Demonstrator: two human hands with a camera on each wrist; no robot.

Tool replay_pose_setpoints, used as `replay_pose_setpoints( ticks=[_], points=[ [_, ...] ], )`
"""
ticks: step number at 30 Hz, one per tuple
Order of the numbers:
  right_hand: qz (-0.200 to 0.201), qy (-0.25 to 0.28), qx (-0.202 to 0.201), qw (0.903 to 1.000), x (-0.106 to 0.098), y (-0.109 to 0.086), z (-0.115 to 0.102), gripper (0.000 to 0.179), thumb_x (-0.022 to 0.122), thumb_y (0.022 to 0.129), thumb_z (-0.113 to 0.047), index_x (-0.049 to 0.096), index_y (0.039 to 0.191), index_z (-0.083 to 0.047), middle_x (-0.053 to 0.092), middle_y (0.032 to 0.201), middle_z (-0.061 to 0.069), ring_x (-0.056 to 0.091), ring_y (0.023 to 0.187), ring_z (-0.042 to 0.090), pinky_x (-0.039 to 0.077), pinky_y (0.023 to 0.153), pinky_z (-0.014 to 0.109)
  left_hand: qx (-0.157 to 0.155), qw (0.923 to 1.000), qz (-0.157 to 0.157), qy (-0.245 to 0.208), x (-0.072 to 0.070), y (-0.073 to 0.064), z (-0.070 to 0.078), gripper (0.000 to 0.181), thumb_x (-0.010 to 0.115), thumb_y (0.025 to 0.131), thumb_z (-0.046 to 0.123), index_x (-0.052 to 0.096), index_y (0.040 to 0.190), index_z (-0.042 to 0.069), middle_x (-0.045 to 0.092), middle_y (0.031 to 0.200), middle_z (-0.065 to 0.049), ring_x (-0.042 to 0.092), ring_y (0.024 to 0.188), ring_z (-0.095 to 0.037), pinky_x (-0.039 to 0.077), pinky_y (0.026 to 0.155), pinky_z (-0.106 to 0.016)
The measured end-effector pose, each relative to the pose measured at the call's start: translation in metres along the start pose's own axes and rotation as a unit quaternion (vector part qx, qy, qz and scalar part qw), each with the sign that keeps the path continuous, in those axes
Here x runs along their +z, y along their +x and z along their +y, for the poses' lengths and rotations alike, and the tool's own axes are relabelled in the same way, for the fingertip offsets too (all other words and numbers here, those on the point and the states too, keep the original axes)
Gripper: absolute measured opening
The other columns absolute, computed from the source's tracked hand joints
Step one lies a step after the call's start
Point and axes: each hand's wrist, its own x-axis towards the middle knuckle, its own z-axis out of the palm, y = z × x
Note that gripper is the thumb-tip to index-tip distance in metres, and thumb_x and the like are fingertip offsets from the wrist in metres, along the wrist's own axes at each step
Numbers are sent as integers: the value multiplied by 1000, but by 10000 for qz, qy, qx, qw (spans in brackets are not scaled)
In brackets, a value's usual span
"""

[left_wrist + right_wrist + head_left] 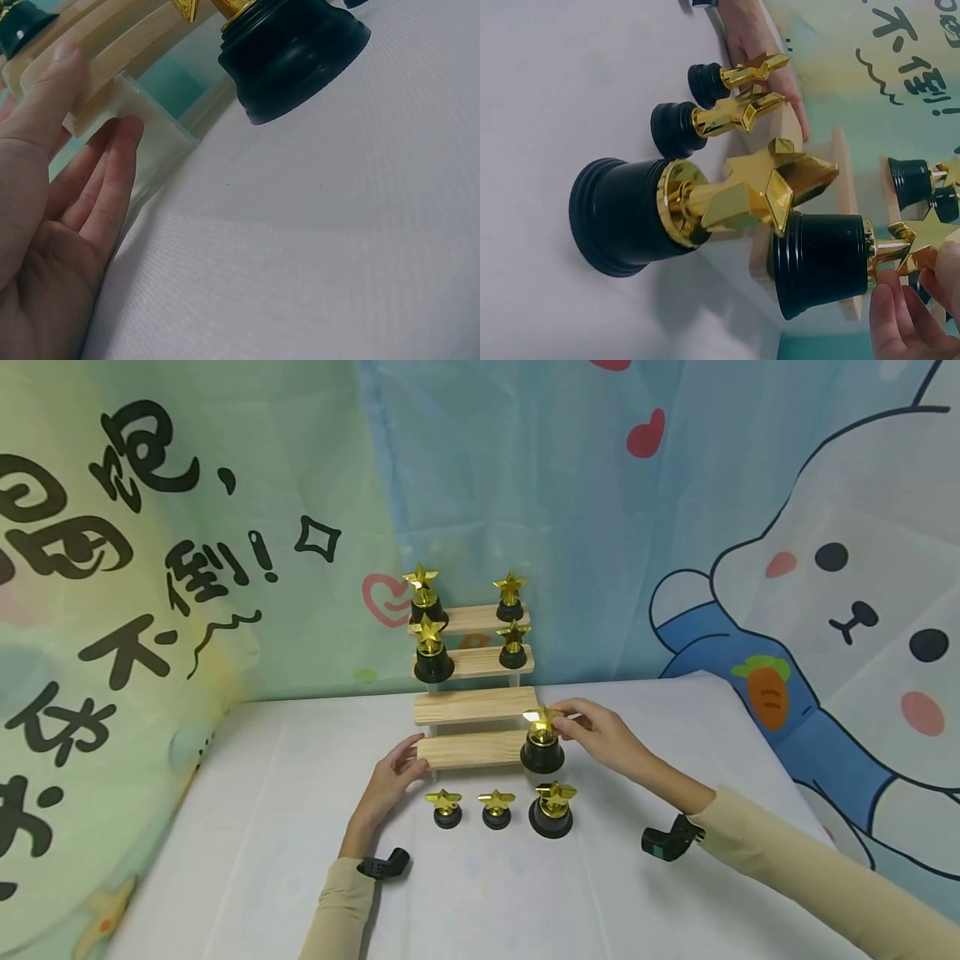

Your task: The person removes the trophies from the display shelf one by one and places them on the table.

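Note:
My right hand [600, 737] pinches a gold star trophy [542, 753] by its star. The trophy's black base hangs upright at the right end of the lowest wooden board of a stepped display stand [476, 750]. At the stand's left end, my left hand [392, 783] grips that lowest board, its thumb [56, 94] over the wood and the other fingers below by the clear side panel [161, 112]. On the table before the stand are two small star trophies [447, 810] and a larger star trophy [551, 810] in a row.
Large star trophies [432, 652] stand at the left on the upper two boards, with small ones [513, 645] at the right. The third board [476, 704] is bare wood. A white cloth covers the table [247, 843]; a printed curtain [510, 468] hangs behind.

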Motion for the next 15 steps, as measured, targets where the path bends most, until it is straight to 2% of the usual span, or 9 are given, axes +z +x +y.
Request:
replay_pose_setpoints(
  ticks=[7, 15],
  points=[
    [13, -24, 115, 9999, -9, -8, 9, 39, 53, 100, -34, 57, 129, -8, 67, 115, 16, 68, 101, 33, 56, 88, 42, -34, 10000, 4, 10, 1, -1, 0, 59, 70, 87, 41, 49, 141, 29, 62, 131, -10, 64, 112, -20, 52, 91, -27],
    [139, -225, 181, 9995, -21, -22, 21, 38, 53, 100, -33, 57, 128, -8, 66, 116, 16, 68, 98, 29, 56, 87, 44, -16, 10000, 8, 50, 0, 0, 1, 60, 70, 87, 42, 48, 141, 30, 62, 131, -11, 64, 112, -21, 52, 95, -34]
  ],
)
